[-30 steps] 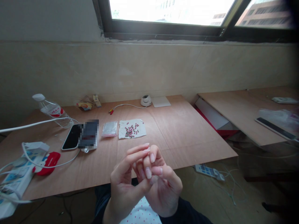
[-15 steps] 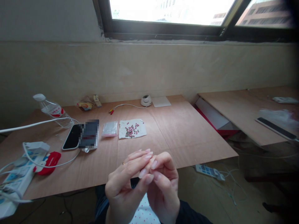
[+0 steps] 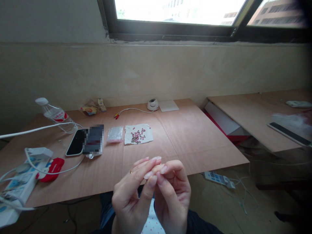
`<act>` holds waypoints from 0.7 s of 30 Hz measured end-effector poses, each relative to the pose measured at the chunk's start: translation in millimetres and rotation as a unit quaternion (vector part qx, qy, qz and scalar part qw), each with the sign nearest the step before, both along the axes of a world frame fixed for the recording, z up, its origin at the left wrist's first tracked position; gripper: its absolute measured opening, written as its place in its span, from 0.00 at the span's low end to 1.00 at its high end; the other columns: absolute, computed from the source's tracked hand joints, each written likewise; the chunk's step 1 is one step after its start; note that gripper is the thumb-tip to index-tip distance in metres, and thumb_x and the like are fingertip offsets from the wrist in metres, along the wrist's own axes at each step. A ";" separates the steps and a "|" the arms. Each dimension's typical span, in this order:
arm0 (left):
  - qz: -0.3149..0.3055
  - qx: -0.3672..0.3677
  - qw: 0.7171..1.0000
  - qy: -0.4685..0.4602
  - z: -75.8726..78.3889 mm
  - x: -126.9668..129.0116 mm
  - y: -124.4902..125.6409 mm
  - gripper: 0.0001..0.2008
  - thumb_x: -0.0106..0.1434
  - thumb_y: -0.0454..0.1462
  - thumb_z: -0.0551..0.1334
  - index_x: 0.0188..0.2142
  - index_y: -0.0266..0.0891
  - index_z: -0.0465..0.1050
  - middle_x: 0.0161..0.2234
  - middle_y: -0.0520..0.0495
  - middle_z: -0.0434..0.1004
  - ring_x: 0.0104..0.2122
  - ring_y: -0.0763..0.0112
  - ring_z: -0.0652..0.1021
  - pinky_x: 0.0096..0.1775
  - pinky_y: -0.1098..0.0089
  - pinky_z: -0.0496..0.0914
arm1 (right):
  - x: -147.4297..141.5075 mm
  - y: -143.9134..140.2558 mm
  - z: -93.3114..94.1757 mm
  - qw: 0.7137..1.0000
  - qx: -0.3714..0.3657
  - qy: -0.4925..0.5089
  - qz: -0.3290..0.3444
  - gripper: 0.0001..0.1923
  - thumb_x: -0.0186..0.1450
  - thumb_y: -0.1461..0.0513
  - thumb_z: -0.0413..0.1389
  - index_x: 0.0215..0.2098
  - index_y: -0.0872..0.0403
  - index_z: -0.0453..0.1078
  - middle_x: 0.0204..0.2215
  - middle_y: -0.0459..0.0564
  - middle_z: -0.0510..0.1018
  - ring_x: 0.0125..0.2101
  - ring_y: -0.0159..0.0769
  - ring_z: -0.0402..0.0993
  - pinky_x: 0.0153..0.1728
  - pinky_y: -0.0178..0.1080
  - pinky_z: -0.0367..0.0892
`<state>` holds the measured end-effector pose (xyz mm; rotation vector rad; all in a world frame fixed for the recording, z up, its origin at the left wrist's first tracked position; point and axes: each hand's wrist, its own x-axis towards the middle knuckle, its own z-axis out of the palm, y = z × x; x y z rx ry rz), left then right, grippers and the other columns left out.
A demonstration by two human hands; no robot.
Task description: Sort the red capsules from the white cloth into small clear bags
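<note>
My left hand (image 3: 134, 188) and my right hand (image 3: 173, 188) meet in front of the table's near edge, fingertips touching. Thumbs and fingers of both are pinched together; whatever sits between them is hidden or too small to make out. A ring (image 3: 131, 172) is on a finger of my left hand. Beyond the hands, a white cloth (image 3: 148, 137) lies on the table with many small pink and dark metallic pieces (image 3: 138, 135) scattered over it. Left of the cloth rests a stack of clear plastic bags (image 3: 115, 134).
On the table's left are a water bottle (image 3: 58, 115), a phone (image 3: 75, 143), a partly blurred dark device (image 3: 94, 139), a red case (image 3: 55, 169) and a power strip (image 3: 20, 185) with cables. A dome camera (image 3: 152, 104) stands near the wall. Another table (image 3: 255, 120) is to the right.
Both hands have shifted slightly right, still together. The thumbs and fingertips have changed position a little, with the thumbs raised closer to the fingers. The things on the table are unmoved.
</note>
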<state>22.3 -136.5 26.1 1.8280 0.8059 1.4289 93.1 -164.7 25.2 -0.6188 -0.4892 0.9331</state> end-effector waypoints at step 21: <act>-0.008 -0.027 1.000 0.002 1.1 -1.4 0.6 0.18 0.61 0.31 0.58 0.49 0.50 0.71 0.43 0.53 0.79 0.39 0.71 0.80 0.45 0.72 0.73 | -1.9 0.6 -1.1 0.997 0.051 -0.046 -0.018 0.06 0.64 0.68 0.52 0.35 0.50 0.67 0.30 0.44 0.77 0.31 0.26 0.74 0.38 0.31 0.68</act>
